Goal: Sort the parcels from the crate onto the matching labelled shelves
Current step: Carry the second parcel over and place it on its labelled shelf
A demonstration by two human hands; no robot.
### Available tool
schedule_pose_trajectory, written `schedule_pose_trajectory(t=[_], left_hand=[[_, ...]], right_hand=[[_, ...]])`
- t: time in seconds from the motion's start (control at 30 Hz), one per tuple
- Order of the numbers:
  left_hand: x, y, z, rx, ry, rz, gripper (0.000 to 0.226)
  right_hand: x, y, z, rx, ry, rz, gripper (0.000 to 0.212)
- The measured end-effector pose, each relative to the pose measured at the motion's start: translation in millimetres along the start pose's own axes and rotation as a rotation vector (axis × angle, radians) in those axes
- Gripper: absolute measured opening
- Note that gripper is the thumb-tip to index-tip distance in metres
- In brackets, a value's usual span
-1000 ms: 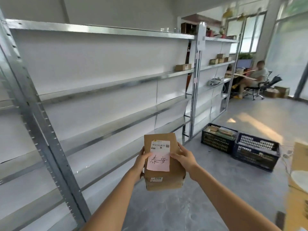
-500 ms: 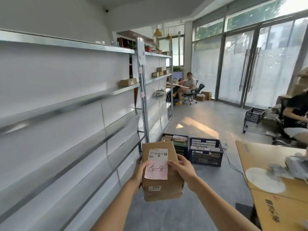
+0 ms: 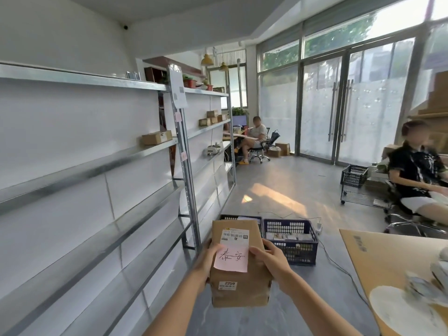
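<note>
A brown cardboard parcel (image 3: pixel 240 284) with a white barcode label and a pink handwritten note is held upright in front of me. My left hand (image 3: pixel 206 263) grips its left side and my right hand (image 3: pixel 274 265) grips its right side, thumbs on the pink note. Behind it on the floor stand a black crate (image 3: pixel 229 217), mostly hidden by the parcel, and a dark blue crate (image 3: pixel 291 241) with parcels inside. Metal shelves (image 3: pixel 97 163) run along the left. One box (image 3: pixel 156 137) sits on the near rack, and a few boxes (image 3: pixel 212 118) on the far rack.
A cardboard-topped table (image 3: pixel 388 263) is at the right. A person sits on a chair (image 3: pixel 417 180) at the right, another at a desk (image 3: pixel 254 139) at the back. A wire cart with a black basket (image 3: pixel 355 177) stands near glass doors. A cable (image 3: pixel 339 265) lies on the floor.
My view has swung right and up, away from the shelves toward the room. The parcel stays held in both hands in the same grip.
</note>
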State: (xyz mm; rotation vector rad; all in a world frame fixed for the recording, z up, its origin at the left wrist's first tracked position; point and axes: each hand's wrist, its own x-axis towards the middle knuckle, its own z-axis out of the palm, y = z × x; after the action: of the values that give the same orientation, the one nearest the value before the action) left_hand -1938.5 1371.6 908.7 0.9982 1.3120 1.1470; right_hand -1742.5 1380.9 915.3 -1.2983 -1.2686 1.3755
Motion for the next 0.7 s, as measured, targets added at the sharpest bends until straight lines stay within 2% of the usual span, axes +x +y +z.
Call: schedule_pose_trajectory(t=[0.23, 0.5, 0.6, 0.7], left_hand=[[135, 26, 5, 0.059, -0.117, -0.033, 0.027], [273, 54, 22, -0.033, -0.098, -0.028, 0.061], [324, 57, 28, -0.036, -0.082, -0.042, 0.054], [377, 65, 38, -0.008, -0.083, -0.038, 0.037]], right_hand=[[127, -11, -9, 0.04, 0.038, 0.03, 0.051], [262, -30, -28, 0.035, 0.058, 0.04, 0.055], [308, -36, -38, 0.061, 0.047, 0.034, 0.05], [363, -38, -50, 0.075, 0.031, 0.032, 0.046]])
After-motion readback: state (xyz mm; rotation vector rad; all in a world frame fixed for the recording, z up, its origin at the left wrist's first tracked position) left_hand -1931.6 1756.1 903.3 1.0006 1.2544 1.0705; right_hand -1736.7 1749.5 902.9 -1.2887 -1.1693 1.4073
